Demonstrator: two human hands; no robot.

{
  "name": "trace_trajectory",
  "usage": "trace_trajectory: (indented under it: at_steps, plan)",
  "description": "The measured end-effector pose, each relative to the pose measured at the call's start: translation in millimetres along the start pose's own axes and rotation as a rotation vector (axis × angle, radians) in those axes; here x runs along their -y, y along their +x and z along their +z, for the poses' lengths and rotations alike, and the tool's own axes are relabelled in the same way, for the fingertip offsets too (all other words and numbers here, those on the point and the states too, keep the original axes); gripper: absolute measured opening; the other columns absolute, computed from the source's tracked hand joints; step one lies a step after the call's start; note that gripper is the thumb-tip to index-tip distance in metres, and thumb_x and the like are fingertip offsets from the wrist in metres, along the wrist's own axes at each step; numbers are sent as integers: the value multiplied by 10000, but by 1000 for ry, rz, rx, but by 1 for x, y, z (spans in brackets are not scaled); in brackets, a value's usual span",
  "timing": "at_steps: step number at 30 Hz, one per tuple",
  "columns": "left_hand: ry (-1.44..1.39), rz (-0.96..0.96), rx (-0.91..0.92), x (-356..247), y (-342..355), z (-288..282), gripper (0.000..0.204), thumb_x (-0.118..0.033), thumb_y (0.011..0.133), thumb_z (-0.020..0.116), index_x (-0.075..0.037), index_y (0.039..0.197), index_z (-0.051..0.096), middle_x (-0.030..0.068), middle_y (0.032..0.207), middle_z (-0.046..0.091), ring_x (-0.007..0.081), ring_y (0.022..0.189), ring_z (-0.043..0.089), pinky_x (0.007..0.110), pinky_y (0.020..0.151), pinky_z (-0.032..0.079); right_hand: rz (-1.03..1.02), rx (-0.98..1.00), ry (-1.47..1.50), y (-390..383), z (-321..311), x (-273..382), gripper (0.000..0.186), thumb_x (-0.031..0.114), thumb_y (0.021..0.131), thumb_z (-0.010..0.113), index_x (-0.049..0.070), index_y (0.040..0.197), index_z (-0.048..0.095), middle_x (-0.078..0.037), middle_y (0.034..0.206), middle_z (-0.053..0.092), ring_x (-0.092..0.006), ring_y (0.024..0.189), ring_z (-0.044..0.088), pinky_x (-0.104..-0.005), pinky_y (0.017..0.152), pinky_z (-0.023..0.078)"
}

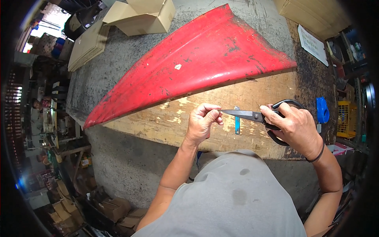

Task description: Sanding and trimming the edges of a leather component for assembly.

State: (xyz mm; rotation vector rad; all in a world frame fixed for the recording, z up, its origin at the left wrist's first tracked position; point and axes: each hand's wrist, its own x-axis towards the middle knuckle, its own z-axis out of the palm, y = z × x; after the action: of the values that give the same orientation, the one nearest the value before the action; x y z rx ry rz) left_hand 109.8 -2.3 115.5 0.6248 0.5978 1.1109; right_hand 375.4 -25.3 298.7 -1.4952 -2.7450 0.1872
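My right hand (290,124) is wrapped round the black handles of a pair of scissors (244,114), whose blades look closed and point left. At their tip, my left hand (203,121) is pinched with thumb against fingers. Whatever lies in that pinch is too small or too hidden to make out, and whether the fingers touch the tip is unclear. Beneath the blades a blue, narrow tool (237,125) with a metal end lies on the worn wooden table (158,132). Beyond both hands stretches a large red, roughly triangular panel (189,71), scuffed and stained with dark marks.
An open cardboard box (144,23) stands at the far left, near stacked flat cardboard (89,47). To the right are a blue tape roll (322,110), a printed sheet (312,44) and a yellow crate (346,118). Another large carton (316,17) sits at the far right.
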Motion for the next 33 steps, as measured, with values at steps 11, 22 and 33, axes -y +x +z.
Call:
trace_trajectory:
  at_steps: [11,22,33]
  plan:
    - [172,35,40,-4,-1,3,138,-52,927,653,10,1046,622,111,872,668,171,773,666,333,707,583,10,27,13,-4,0,1,720,154,618,826,180,1286,559,-63,917,568,-228,787,629,-351,660,526]
    - [-122,178,-103,8,4,1,149,-69,954,619,-10,1086,582,114,987,644,184,835,660,342,765,582,590,151,1165,-13,37,0,654,198,723,843,17,1290,570,-105,912,621,-163,729,533,-307,708,478]
    - [-264,7,-158,16,17,-15,186,-155,954,636,-61,1104,580,85,929,632,184,813,603,339,751,520,236,39,423,-11,52,-3,661,320,713,823,138,1301,584,-131,839,542,-339,722,610,-436,638,504]
